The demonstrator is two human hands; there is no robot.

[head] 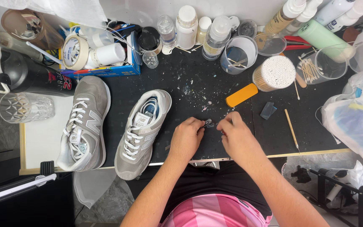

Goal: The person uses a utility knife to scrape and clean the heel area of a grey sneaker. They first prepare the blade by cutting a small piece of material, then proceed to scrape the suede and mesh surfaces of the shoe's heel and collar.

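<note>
My left hand [186, 138] and my right hand [237, 134] rest close together on the black work mat [198, 90], near its front edge. My left hand pinches a small dark metallic object [207, 123] between thumb and fingers. The right hand's fingers are curled just to the right of it; what they hold is hidden. Two grey sneakers with white laces lie to the left: one [143, 131] right beside my left hand, the other [84, 122] further left.
An orange sanding block [241, 95], a small dark block [268, 110], a wooden stick [291, 129] and a tub of cotton swabs [274, 73] lie behind my hands. Bottles, cups and a tape-filled blue box [101, 69] line the back. A plastic bag [356, 113] sits right.
</note>
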